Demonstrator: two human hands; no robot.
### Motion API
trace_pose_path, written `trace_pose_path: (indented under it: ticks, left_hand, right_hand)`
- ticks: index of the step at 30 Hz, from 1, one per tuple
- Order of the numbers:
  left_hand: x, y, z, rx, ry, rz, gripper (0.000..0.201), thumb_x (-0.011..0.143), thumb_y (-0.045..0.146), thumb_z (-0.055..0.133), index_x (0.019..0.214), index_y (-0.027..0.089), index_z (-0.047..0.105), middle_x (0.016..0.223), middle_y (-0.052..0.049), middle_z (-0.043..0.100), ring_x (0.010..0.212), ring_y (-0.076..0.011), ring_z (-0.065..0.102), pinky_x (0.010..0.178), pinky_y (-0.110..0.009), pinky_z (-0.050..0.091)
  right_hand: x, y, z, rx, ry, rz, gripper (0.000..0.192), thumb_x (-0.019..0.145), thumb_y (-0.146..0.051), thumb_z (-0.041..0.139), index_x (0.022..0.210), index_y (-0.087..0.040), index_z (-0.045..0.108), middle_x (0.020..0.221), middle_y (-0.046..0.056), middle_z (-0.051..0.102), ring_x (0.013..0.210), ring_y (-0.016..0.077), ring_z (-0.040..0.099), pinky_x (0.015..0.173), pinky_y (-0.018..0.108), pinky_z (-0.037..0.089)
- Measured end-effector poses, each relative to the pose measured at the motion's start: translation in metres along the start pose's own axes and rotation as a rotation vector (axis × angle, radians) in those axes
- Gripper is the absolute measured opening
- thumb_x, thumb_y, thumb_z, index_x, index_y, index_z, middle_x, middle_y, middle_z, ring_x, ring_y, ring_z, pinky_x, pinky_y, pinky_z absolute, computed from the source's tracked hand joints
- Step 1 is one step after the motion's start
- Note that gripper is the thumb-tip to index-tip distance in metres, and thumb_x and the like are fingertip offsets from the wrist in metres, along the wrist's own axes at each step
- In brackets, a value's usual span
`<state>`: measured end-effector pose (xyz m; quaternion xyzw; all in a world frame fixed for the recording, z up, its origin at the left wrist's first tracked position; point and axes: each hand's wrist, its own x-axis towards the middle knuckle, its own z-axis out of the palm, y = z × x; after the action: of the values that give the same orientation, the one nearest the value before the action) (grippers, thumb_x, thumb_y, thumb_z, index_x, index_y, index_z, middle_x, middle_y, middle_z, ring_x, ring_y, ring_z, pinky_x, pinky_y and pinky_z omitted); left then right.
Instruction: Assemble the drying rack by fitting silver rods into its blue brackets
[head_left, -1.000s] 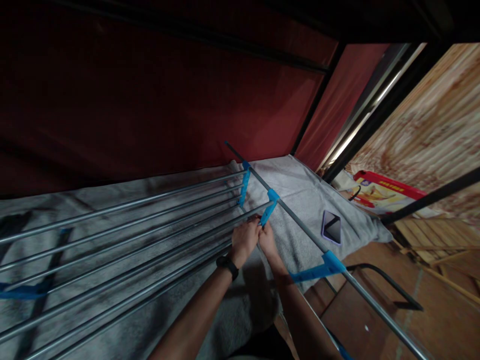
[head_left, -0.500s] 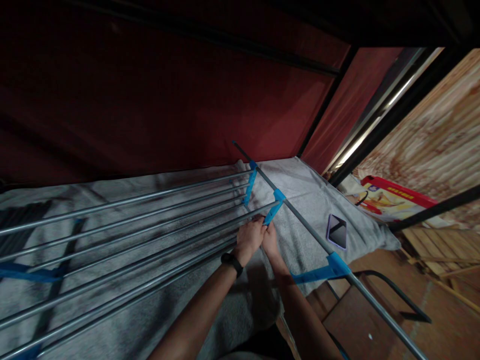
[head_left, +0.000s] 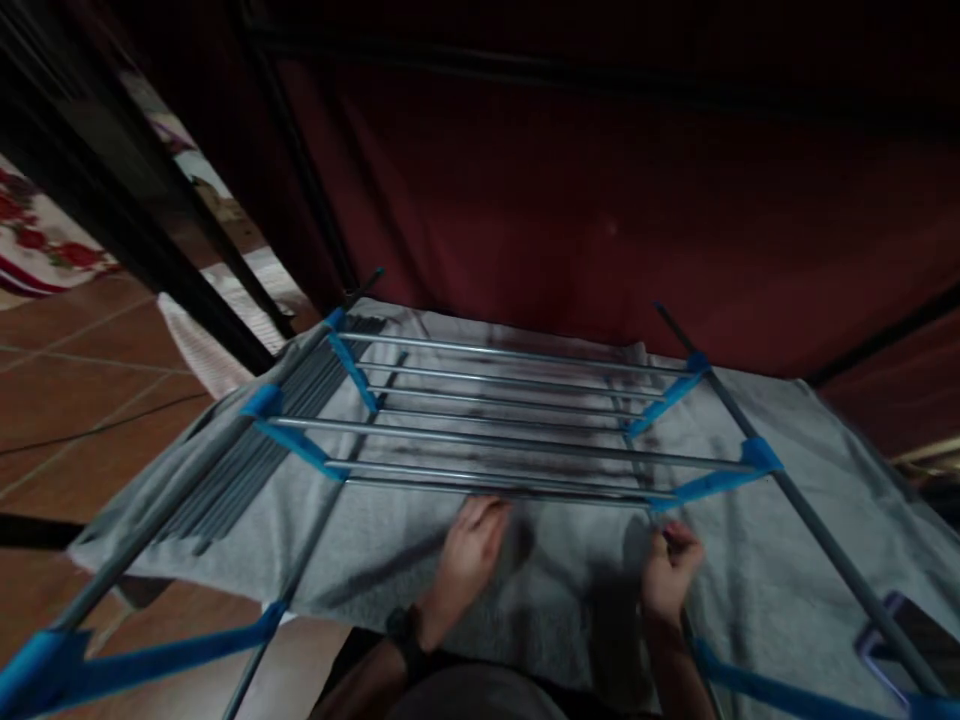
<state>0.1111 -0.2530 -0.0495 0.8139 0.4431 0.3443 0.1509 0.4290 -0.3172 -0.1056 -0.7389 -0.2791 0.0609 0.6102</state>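
Note:
A drying rack frame of grey metal rods with blue plastic joints stands before me on a grey cloth. My left hand, with a dark band on the wrist, has its loosely bent fingers at the lowest front rod; whether they touch it is blurred. Just below the blue joint on the right side is my right hand. Its fingers are curled together, and whatever is between them is too small to make out.
Several loose grey tubes lie on the cloth at the left. A phone rests at the right, partly behind a slanting pole. Dark red fabric hangs behind the rack; tiled floor shows at the left.
My view has swung left, bringing the whole rack into sight. My hands, together at the right joint before, are apart now, the left one farther left along the rod.

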Motion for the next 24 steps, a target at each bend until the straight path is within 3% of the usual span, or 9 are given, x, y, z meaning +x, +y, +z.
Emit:
trace_pose_path:
  ticks: [2,4,6,8,11,15,20,24]
  left_hand:
    - [-0.021,-0.04,-0.024,-0.043,0.217,-0.246,0.023,0.1,0.021,0.049,0.106,0.023,0.072,0.1,-0.006,0.072,0.098,-0.0216,0.069,0.087,-0.037,0.061]
    - [-0.035,-0.075,-0.049,-0.017,0.42,-0.484,0.015,0.093,0.023,0.054,0.098,0.022,0.068,0.097,-0.006,0.067,0.092,-0.0225,0.067,0.082,-0.038,0.061]
    - [-0.041,-0.102,-0.073,0.054,0.563,-0.631,0.015,0.085,0.021,0.057,0.099,0.021,0.063,0.102,-0.007,0.064,0.101,-0.0259,0.064,0.09,-0.044,0.058]
    - [-0.04,-0.118,-0.092,0.13,0.617,-0.728,0.024,0.082,0.017,0.058,0.105,0.021,0.058,0.109,-0.009,0.062,0.114,-0.0291,0.06,0.102,-0.049,0.053]
    - [-0.028,-0.13,-0.108,0.232,0.571,-0.85,0.033,0.081,0.012,0.059,0.113,0.021,0.054,0.113,-0.01,0.061,0.125,-0.0297,0.055,0.109,-0.045,0.047]
    - [-0.014,-0.138,-0.115,0.315,0.412,-0.889,0.017,0.085,0.014,0.06,0.099,0.022,0.054,0.095,-0.006,0.059,0.106,-0.0284,0.059,0.1,-0.044,0.048]
    - [-0.013,-0.149,-0.114,0.371,0.337,-0.871,0.016,0.084,0.008,0.056,0.085,0.023,0.049,0.085,-0.005,0.058,0.094,-0.0264,0.058,0.093,-0.04,0.048]
    - [-0.018,-0.154,-0.112,0.402,0.328,-0.803,0.016,0.085,0.006,0.051,0.084,0.023,0.052,0.087,-0.007,0.062,0.093,-0.0277,0.06,0.092,-0.04,0.048]
  right_hand:
    - [-0.027,0.0,0.0,-0.088,-0.088,-0.095,0.037,0.092,-0.05,0.057,0.115,-0.023,0.057,0.109,0.009,0.061,0.101,0.0273,0.062,0.095,0.049,0.053]
    - [-0.05,-0.008,0.01,-0.153,-0.287,-0.237,0.029,0.097,-0.046,0.053,0.112,-0.023,0.062,0.109,0.011,0.064,0.103,0.0293,0.063,0.095,0.051,0.054]
    - [-0.069,-0.024,0.03,-0.163,-0.484,-0.407,0.029,0.102,-0.04,0.046,0.114,-0.023,0.066,0.114,0.011,0.067,0.111,0.0294,0.064,0.098,0.052,0.054]
    - [-0.084,-0.046,0.056,-0.175,-0.62,-0.563,0.031,0.104,-0.031,0.041,0.121,-0.023,0.067,0.123,0.01,0.068,0.118,0.0272,0.063,0.103,0.05,0.053]
    - [-0.098,-0.079,0.093,-0.309,-0.786,-0.743,0.041,0.104,-0.016,0.037,0.133,-0.022,0.065,0.132,0.012,0.068,0.124,0.0257,0.061,0.109,0.048,0.049]
    - [-0.109,-0.107,0.127,-0.561,-0.876,-0.842,0.042,0.102,-0.016,0.044,0.138,-0.02,0.065,0.132,0.017,0.07,0.124,0.0311,0.062,0.111,0.054,0.045]
    - [-0.11,-0.106,0.148,-0.553,-0.924,-0.911,0.043,0.1,-0.019,0.049,0.138,-0.027,0.066,0.13,0.014,0.073,0.123,0.0314,0.065,0.108,0.048,0.048]
    - [-0.105,-0.101,0.152,-0.573,-0.946,-0.841,0.037,0.1,-0.018,0.049,0.128,-0.029,0.071,0.121,0.014,0.076,0.112,0.0322,0.071,0.102,0.046,0.051]
